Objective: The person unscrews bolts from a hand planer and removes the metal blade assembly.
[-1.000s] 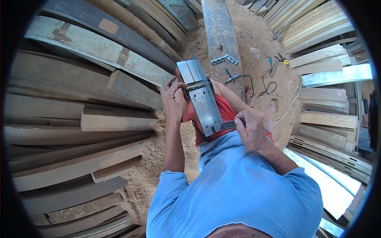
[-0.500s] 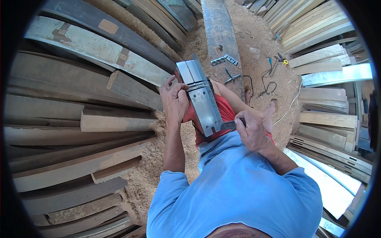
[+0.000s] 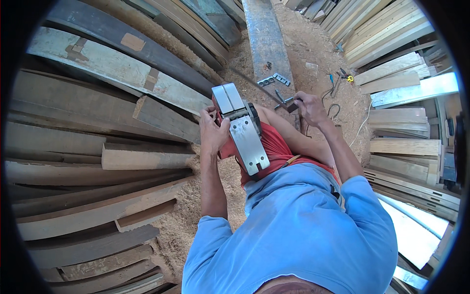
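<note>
An electric hand planer lies upside down across my lap, its shiny two-part metal sole facing up and a red body beneath. My left hand is closed around the planer's left side, with the thumb near the gap between the sole plates. My right hand is off to the right above my knee, gripping a try square by its dark stock. The square's long thin blade points up and left, apart from the planer. A T-handled wrench lies on a plank, partly behind the square.
The worn plank ahead bears two small slotted metal pieces. Cables and a yellow-handled tool lie on the sawdust-covered floor. Stacked boards rise close on my left, and more timber stands on the right.
My right hand has lifted the try square off the planer's sole and moved it forward and right. The planer has shifted slightly, with my left hand still on it.
</note>
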Demonstrator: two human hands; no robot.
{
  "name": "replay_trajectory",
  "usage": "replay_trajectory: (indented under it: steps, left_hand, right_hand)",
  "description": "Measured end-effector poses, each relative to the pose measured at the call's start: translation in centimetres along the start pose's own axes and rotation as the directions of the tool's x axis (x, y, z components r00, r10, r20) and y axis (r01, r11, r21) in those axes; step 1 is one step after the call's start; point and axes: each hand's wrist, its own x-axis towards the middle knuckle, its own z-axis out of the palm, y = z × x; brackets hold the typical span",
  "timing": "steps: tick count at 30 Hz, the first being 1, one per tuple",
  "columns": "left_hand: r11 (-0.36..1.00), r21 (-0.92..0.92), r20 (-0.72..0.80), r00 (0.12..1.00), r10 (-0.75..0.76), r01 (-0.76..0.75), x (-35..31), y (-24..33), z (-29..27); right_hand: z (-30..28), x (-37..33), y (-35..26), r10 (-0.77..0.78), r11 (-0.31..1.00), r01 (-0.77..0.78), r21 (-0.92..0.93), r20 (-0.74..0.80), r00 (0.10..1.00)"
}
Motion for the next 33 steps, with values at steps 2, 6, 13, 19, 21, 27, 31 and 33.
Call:
replay_trajectory:
  steps: [2,6,13,19,21,27,31,33]
  left_hand:
    - [0.989,-0.136,0.062,0.997,-0.044,0.052,0.2,-0.3,-0.4]
    - [0.956,-0.246,0.114,0.985,-0.133,0.158,0.5,-1.4,-0.7]
    - [0.969,-0.194,0.104,0.986,-0.133,0.151,0.4,0.0,-0.5]
    - [0.990,-0.118,0.095,0.993,-0.066,0.077,0.6,-0.8,0.0]
    - [0.994,-0.046,0.096,0.991,-0.095,0.100,0.8,-0.7,-0.1]
    - [0.982,-0.141,0.104,0.989,-0.108,0.122,0.6,-0.3,-0.8]
    - [0.979,-0.191,0.099,0.994,-0.051,0.069,0.7,0.8,0.2]
    - [0.987,-0.162,0.079,0.997,0.015,-0.002,1.1,-0.6,1.4]
  right_hand:
    - [2.4,1.2,3.4,0.068,0.996,-0.073,0.055,0.081,0.994]
    - [7.1,2.4,7.3,0.246,0.966,-0.256,0.042,0.159,0.956]
    - [8.9,0.5,5.5,0.347,0.866,-0.286,-0.409,0.083,0.934]
    - [10.9,2.4,5.5,-0.011,0.886,-0.023,-0.463,-0.070,0.997]
    - [11.1,3.4,4.6,-0.037,0.862,0.057,-0.504,0.049,0.998]
    - [11.0,5.3,3.0,0.051,0.810,0.139,-0.570,0.304,0.951]
    - [11.2,4.9,5.8,0.120,0.849,-0.030,-0.528,0.137,0.983]
    - [11.1,4.2,7.0,0.073,0.894,-0.117,-0.433,-0.115,0.991]
